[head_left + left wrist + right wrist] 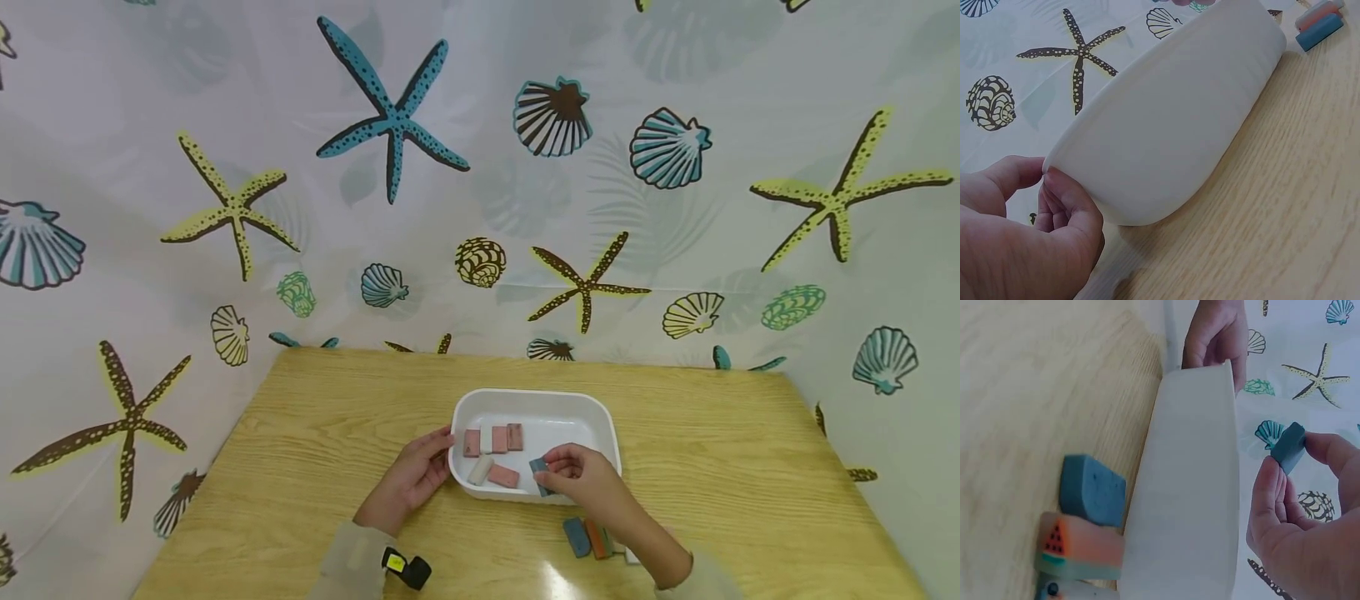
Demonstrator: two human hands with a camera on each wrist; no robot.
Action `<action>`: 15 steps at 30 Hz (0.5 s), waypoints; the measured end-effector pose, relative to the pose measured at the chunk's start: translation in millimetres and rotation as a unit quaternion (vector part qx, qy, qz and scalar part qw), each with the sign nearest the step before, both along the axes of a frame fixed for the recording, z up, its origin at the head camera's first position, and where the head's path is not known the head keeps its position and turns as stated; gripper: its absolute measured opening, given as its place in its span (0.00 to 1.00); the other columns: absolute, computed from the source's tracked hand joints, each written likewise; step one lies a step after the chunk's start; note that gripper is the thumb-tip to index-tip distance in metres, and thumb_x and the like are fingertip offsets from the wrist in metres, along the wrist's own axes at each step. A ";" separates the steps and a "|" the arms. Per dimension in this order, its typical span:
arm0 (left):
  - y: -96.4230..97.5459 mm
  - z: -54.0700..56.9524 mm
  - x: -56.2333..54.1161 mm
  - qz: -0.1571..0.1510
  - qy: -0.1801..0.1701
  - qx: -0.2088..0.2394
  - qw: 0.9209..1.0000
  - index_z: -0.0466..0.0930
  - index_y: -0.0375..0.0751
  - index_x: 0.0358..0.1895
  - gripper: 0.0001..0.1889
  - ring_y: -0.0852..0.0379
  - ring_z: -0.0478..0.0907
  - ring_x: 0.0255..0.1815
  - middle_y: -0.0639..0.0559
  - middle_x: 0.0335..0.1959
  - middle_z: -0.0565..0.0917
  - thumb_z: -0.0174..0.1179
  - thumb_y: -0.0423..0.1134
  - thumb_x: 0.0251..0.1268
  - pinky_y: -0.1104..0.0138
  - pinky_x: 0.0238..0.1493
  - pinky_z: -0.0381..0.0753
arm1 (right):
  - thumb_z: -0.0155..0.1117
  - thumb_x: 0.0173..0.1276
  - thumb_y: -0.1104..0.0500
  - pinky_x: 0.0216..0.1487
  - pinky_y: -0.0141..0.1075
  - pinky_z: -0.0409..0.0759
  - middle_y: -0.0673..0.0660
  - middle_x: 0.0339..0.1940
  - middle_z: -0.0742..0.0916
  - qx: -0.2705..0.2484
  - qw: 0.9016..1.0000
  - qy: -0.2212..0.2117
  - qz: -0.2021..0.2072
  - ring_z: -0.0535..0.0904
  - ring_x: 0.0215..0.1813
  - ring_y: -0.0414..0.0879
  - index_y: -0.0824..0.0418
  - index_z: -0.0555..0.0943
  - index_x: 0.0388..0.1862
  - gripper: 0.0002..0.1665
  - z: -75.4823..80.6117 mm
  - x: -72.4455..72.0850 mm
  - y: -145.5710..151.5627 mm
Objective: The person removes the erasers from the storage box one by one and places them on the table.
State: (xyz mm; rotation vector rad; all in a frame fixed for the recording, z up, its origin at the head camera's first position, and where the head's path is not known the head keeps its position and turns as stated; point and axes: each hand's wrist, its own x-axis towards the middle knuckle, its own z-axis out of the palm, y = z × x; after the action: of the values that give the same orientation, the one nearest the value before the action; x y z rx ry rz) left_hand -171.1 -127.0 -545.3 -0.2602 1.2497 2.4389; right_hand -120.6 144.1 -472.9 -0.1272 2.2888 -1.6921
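Note:
A white plastic tub (609, 417) stands on the table, and the left hand (412, 471) is at its left end. The thumb and fingers of that hand pinch the tub's rim in the left wrist view. Over the front right part of the tub, the right hand (592, 483) pinches a small blue eraser (1289, 449) between thumb and fingertips. Inside, at the left, a row of erasers includes a pink one (472, 443) and a reddish-brown one (514, 437). A cream eraser (481, 470) and another pink eraser (503, 476) lie in front of the row.
In front of the tub, partly under the right forearm, several erasers sit side by side: a blue one (1090, 490), a watermelon-print one (1079, 547) and a whitish one (1075, 589). Patterned cloth (450, 208) hangs behind and beside the wooden table (337, 400).

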 end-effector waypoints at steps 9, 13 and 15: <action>0.2 -0.8 1.9 0.003 -0.008 0.001 1.000 0.55 0.25 0.66 0.26 0.59 0.73 0.44 0.43 0.51 0.74 0.50 0.29 0.68 0.69 0.46 0.76 | 0.72 0.55 0.54 0.35 0.31 0.78 0.55 0.33 0.80 0.000 1.000 0.012 -0.001 0.77 0.35 0.46 0.67 0.77 0.41 0.22 -5.5 32.4 -3.0; 0.1 -0.6 1.3 0.002 -0.006 0.000 1.000 0.56 0.26 0.66 0.26 0.60 0.73 0.42 0.43 0.50 0.74 0.50 0.29 0.68 0.69 0.46 0.76 | 0.71 0.55 0.54 0.34 0.31 0.78 0.55 0.31 0.80 -0.001 1.000 0.015 0.016 0.77 0.33 0.45 0.67 0.76 0.39 0.21 -9.5 44.4 -1.4; -0.1 -0.1 0.8 0.002 -0.006 0.000 1.000 0.56 0.26 0.66 0.26 0.60 0.74 0.42 0.44 0.50 0.75 0.50 0.29 0.68 0.69 0.46 0.76 | 0.71 0.55 0.54 0.34 0.31 0.79 0.54 0.31 0.80 0.001 0.999 0.017 0.027 0.77 0.33 0.44 0.68 0.75 0.39 0.21 -12.4 49.1 -0.1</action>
State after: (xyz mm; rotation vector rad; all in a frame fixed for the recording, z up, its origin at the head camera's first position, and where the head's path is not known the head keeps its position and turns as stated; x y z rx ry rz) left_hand -170.4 -127.1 -545.4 -0.2766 1.2447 2.4374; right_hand -71.5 144.0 -485.3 -0.2179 2.2912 -1.6722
